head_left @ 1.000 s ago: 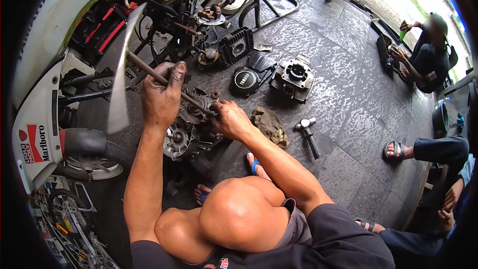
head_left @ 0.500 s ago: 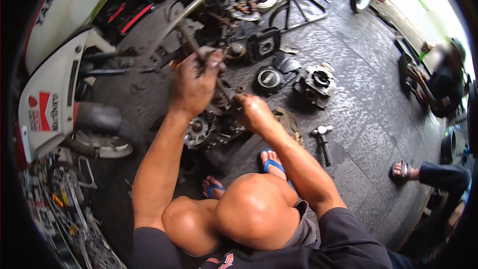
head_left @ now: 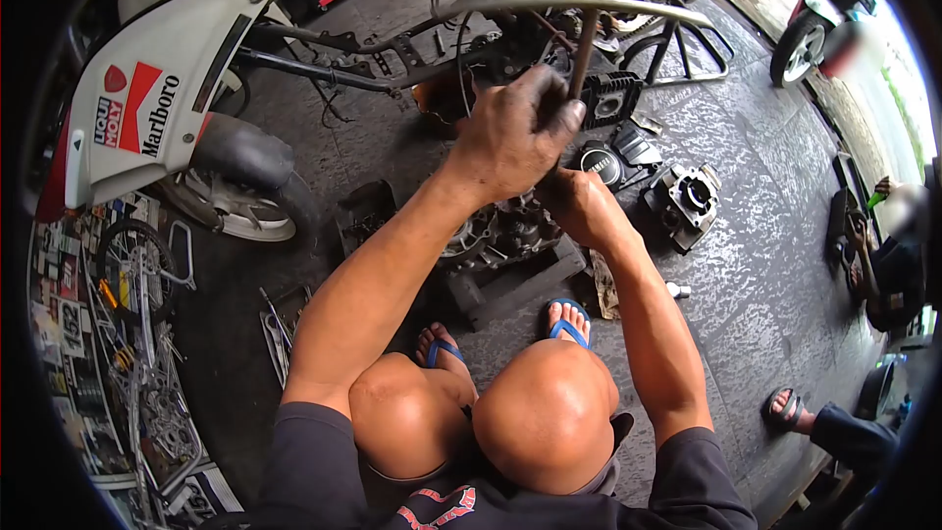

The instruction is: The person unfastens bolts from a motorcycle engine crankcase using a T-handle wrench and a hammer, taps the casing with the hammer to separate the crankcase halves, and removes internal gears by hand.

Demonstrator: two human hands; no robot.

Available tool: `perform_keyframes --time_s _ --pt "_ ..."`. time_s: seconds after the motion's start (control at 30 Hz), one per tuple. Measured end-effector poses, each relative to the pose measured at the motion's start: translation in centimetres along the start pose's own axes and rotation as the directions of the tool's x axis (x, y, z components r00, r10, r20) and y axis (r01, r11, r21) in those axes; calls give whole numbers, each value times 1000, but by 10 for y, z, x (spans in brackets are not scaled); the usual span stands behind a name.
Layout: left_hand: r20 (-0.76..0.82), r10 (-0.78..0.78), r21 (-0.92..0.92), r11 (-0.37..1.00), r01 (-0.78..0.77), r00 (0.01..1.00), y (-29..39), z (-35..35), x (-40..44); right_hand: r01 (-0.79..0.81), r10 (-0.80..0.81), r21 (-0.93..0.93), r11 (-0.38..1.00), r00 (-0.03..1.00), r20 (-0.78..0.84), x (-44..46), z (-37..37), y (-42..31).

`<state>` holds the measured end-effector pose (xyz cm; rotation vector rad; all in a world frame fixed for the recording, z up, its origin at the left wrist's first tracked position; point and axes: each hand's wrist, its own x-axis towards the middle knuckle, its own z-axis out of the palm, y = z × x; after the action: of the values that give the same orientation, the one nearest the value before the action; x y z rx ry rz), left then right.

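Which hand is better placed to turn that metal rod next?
Probably the left hand: it grips the metal rod higher up, while the right hand sits lower, close to the engine parts.

engine (head_left: 525,228) partly hidden behind left forearm (head_left: 383,245), co-worker (head_left: 898,275) cut off at right
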<state>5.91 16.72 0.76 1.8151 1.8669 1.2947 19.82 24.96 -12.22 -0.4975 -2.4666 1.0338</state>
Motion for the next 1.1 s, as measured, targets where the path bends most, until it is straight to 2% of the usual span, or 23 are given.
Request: perform_keyframes --time_s 0.03,0.13,0.2,0.23,0.3,0.33,0.37,0.4,0.43,0.5,0.53,0.57,0.63,0.67,0.73,0.77,0.83,0.87,0.93,1.07,1.1 --pt "-11 -4 2 1000 4 1000 -4 5 0 157 -158 -88 984 987 -11 1 3 4" --pt "3 88 -178 980 -86 996 -6 9 2 72 -76 -50 996 995 -71 -4 1 -4" --pt "18 78 -169 983 -74 997 8 -4 3 -32 29 -28 999 994 -106 -7 -6 -21" --pt "42 69 -165 984 -61 997 16 -10 2 -33 30 -26 999 995 -92 -10 -8 -29" --pt "61 54 -163 986 -44 997 19 -13 -3 -127 130 189 974 992 -3 -16 -6 -42" --pt "105 52 -155 987 -36 993 19 -15 -4 -86 84 127 988 996 18 -19 -3 -42" --pt "151 52 -147 989 -29 987 20 -16 -5 -21 24 103 994 999 -27 -19 3 -46" --pt "181 -10 -137 990 35 984 21 -15 -7 -34 35 70 997 999 -12 -22 11 -40" --pt "176 -11 -136 990 35 984 19 -13 -8 -47 47 37 998 999 1 -24 20 -32" --pt "19 280 -118 954 -276 960 13 -9 -11 -52 53 41 998 999 -8 -27 33 -26" --pt "64 216 -118 971 -207 974 11 -9 -14 -61 62 44 997 998 -22 -28 37 -24" --pt "62 211 -118 972 -202 976 8 -8 -16 -61 62 46 997 998 -17 -28 40 -23" --pt "-10 310 -100 946 -310 951 3 -6 -17 -73 73 45 996 997 -9 -28 43 -21" --pt "-12 308 -101 946 -307 951 5 -9 -18 -73 73 44 996 997 -5 -28 42 -23" --pt "89 237 -116 967 -226 967 12 -17 -16 -121 122 78 990 993 -6 -26 40 -28" --pt "88 238 -118 967 -227 967 10 -16 -16 -122 122 76 990 992 -6 -26 40 -29" --pt "43 363 -24 932 -363 931 4 -13 -15 -95 97 88 992 995 -24 -24 41 -29" --pt "42 361 -26 933 -360 932 6 -14 -16 -97 99 87 991 995 -21 -24 42 -29" --pt "67 285 -92 956 -279 956 10 -18 -17 -87 89 75 993 996 -25 -22 42 -30" --pt "51 306 -87 950 -301 951 5 -19 -19 -5 9 74 997 999 -51 -22 44 -28" --pt "13 274 -159 950 -269 962 3 -17 -18 -9 10 49 999 1000 -21 -22 44 -26"
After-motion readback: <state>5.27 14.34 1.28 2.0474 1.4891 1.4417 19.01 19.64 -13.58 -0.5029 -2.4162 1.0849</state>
